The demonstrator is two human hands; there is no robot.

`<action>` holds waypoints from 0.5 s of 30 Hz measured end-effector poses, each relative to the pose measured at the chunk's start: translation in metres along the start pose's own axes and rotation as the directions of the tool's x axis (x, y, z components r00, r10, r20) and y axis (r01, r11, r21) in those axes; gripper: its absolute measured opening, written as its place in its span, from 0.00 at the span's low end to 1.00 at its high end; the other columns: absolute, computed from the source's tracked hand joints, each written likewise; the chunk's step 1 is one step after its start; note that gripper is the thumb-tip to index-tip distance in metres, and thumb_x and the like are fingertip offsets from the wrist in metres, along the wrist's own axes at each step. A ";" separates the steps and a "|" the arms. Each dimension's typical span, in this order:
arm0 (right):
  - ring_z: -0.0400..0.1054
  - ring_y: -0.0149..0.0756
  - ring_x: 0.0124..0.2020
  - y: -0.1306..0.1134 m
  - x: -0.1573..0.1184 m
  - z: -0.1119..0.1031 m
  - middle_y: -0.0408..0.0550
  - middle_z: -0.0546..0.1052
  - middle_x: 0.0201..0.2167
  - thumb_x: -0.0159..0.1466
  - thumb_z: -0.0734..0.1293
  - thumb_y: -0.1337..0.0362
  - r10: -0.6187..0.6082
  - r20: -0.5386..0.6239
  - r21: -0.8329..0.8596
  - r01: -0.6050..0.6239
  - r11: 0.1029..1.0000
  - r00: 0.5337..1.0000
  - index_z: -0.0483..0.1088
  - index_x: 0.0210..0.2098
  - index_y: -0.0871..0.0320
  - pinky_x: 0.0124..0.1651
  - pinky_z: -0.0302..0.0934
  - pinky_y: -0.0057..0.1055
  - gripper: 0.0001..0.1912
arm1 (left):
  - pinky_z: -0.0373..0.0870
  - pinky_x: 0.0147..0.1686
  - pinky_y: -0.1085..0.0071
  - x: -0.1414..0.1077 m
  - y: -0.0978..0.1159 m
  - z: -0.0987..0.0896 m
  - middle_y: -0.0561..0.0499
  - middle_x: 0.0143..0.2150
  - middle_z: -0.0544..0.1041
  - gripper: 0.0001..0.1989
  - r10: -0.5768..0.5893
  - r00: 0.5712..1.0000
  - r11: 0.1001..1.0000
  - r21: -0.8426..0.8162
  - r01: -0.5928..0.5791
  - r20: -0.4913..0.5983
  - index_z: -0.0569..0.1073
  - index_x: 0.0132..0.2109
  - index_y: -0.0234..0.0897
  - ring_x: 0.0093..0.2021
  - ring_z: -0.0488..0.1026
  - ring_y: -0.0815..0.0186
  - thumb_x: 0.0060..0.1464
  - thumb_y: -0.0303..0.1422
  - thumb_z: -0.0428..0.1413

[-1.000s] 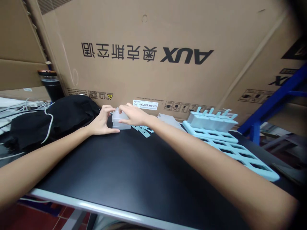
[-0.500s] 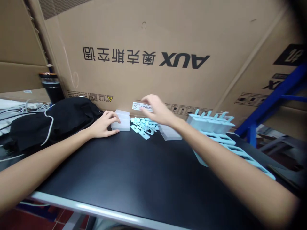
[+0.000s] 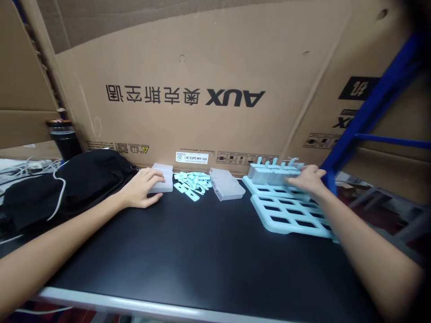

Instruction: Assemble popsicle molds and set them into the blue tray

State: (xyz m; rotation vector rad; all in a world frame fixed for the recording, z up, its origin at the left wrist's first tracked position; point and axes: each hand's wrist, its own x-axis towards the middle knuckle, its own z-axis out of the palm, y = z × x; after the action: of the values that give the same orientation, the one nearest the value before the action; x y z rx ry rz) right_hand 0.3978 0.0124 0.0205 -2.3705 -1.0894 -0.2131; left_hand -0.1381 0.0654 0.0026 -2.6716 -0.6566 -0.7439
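Note:
My left hand (image 3: 143, 187) rests with its fingers apart at a translucent white box (image 3: 166, 181) on the black table. Right of that box lies a loose pile of light blue flat pieces (image 3: 193, 183), and beyond it another translucent box (image 3: 227, 186). At the right stands a light blue rack (image 3: 286, 225) with rows of rectangular openings. Its back row holds clear molds (image 3: 264, 176) with blue sticks poking up. My right hand (image 3: 307, 178) is at the right end of these molds, fingers bent round that end; what lies between the fingers is too small to make out.
A large cardboard box (image 3: 202, 58) stands behind the table. At the left are a black cloth bag (image 3: 70, 184), white cables and a dark cup (image 3: 65, 141). A blue metal frame (image 3: 367, 112) rises at the right.
My right hand has moved right, from above the pile to the end of the molds. My left hand stays at the white box. The camera view has turned to the right.

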 end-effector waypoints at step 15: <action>0.67 0.61 0.52 -0.005 -0.006 -0.011 0.78 0.70 0.48 0.60 0.59 0.53 -0.007 0.263 -0.161 0.051 0.986 0.965 0.71 0.48 0.73 0.42 0.59 0.39 0.29 | 0.58 0.63 0.57 0.084 0.113 0.054 0.41 0.61 0.67 0.14 -0.014 0.995 0.998 0.064 0.007 0.103 0.69 0.51 0.36 0.65 0.59 0.51 0.60 0.34 0.48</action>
State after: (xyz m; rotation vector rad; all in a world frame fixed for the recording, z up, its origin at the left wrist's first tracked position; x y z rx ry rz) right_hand 0.3912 0.0052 0.0300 -2.5876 -1.2717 0.0016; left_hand 0.0044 0.0189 -0.0133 -2.6647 -0.7086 -0.5804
